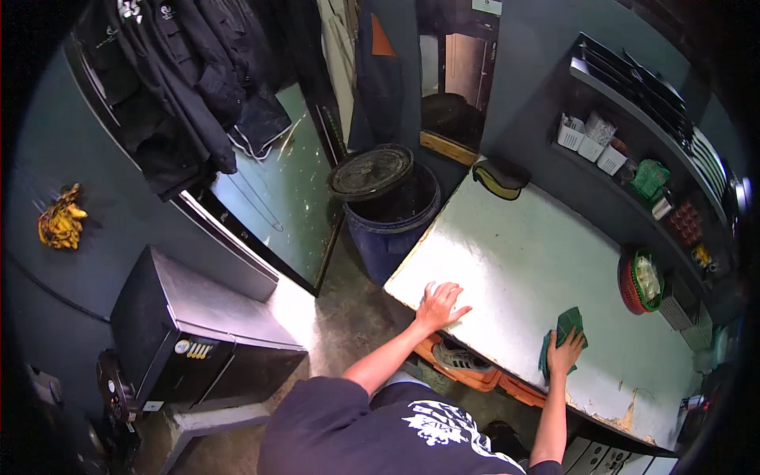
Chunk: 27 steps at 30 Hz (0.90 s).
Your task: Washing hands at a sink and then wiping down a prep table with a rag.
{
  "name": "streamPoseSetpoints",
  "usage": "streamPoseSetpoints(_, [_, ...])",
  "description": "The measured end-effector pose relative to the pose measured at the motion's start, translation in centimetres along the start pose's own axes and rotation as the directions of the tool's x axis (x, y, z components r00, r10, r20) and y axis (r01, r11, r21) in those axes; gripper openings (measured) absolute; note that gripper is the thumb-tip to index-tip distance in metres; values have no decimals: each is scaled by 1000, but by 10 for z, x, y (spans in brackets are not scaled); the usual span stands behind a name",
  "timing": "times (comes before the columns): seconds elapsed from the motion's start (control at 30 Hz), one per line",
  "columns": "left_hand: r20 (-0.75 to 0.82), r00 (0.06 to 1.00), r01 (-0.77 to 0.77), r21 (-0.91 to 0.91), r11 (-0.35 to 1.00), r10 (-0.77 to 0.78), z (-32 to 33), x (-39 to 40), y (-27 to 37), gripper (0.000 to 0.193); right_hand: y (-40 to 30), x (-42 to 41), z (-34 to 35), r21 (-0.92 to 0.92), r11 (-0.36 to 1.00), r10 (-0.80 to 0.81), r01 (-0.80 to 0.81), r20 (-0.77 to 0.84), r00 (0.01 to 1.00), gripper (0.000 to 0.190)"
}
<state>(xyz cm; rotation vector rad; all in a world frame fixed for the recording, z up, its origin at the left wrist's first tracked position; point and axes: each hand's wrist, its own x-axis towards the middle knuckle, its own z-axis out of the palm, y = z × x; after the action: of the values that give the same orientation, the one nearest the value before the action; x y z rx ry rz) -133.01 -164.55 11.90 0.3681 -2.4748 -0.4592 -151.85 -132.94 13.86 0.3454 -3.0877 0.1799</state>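
Note:
A white tabletop with chipped, worn edges lies before me. My right hand presses down on a folded green cloth near the front edge, toward the right part of the table. The cloth sticks out past the fingertips and on the left of the palm. At the front left corner, my left hand rests on the surface with its fingers spread and nothing in it.
At the table's back corner lies a dark cap. Stacked plastic baskets stand against the wall, below a shelf of containers. A blue barrel with a tilted lid stands left. Orange crates sit beneath; a small refrigerator is farther left.

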Motion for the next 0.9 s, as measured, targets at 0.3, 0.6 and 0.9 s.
streamPoseSetpoints(0.3, [-41,999,9,-72,997,-12,-7,2,8,57,-146,61,24,40,981,-187,191,-84,979,69])
streamPoseSetpoints(0.6, [-259,963,-22,-360,933,-77,-17,10,-3,53,-267,0,24,235,630,-749,740,-69,659,57])
streamPoseSetpoints(0.9, [-103,994,5,-290,957,-36,-22,39,-40,62,-187,-74,-8,250,682,-728,687,147,670,56])
